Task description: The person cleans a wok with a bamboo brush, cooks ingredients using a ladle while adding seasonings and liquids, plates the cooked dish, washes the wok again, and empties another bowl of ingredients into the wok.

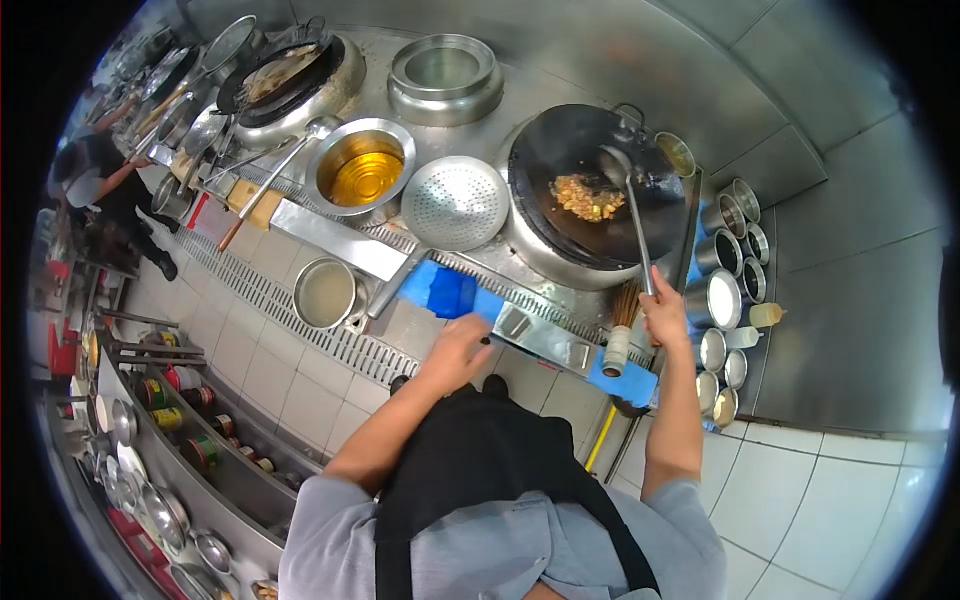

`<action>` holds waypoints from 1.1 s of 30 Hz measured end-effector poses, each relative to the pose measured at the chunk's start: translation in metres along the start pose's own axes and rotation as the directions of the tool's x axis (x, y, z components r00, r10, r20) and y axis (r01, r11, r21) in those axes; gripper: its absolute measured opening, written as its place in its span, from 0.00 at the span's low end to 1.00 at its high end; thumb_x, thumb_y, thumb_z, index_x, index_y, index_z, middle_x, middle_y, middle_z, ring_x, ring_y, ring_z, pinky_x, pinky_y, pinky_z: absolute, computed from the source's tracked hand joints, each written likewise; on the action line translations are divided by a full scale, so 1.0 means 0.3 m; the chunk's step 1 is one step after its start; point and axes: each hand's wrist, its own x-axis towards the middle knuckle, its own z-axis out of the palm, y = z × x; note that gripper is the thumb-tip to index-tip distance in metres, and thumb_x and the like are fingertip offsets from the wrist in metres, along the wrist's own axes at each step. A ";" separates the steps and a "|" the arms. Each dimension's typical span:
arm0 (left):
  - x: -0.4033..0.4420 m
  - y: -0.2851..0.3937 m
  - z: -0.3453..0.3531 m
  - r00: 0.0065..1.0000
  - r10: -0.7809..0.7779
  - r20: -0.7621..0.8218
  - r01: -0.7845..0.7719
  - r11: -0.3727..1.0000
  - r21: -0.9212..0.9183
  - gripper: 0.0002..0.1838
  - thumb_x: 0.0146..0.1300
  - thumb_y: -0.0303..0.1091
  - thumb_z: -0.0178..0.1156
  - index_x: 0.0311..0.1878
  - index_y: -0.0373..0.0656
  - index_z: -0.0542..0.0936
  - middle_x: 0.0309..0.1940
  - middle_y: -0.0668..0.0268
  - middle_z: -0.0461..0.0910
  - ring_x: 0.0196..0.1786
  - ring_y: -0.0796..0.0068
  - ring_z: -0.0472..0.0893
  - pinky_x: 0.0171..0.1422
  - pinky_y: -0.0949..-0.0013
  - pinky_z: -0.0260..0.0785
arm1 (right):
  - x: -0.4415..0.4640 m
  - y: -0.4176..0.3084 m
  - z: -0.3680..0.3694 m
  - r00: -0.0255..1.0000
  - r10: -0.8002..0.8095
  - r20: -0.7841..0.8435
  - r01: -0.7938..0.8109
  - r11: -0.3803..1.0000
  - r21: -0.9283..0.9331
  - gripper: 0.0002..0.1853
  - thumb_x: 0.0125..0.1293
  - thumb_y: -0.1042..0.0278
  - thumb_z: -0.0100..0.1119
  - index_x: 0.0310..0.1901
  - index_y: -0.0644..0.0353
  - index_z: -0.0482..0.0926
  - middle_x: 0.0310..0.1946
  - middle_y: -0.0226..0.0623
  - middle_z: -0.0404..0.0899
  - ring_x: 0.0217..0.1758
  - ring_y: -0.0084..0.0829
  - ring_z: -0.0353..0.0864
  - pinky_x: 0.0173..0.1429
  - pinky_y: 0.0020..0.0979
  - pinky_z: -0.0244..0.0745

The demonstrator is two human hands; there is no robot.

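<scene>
Head view shows my right hand (665,311) curled round the ladle (635,214), its end by the food (588,197) in the wok (580,130), and my left hand (460,352) loosely bent near the blue cloth (452,292), so I think I'm stirring, and the next push needs a steady grip.

In front of you, a wide, round, dark wok (563,138) sits with its mouth facing up and a loop handle on its far rim. In it, left of its middle, lies a small heap of chopped brown and golden food (585,198), loosely spread. Your long-handled silver metal ladle (635,220) rests at a slant, its bowl inside the wok just beyond the food, its handle crossing the near rim toward you. To your left, a bright blue, folded cloth-like piece (453,292) lies bunched.
</scene>
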 end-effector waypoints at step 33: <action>-1.763 -0.589 -0.559 0.103 -0.994 0.037 0.995 0.103 0.002 0.22 0.63 0.46 0.68 0.50 0.36 0.88 0.49 0.48 0.89 0.56 0.47 0.87 0.65 0.53 0.77 | -0.619 -0.555 1.646 0.650 -0.045 0.758 0.337 0.912 -0.235 0.31 0.69 0.71 0.57 0.74 0.60 0.71 0.18 0.38 0.77 0.20 0.31 0.81 0.24 0.35 0.73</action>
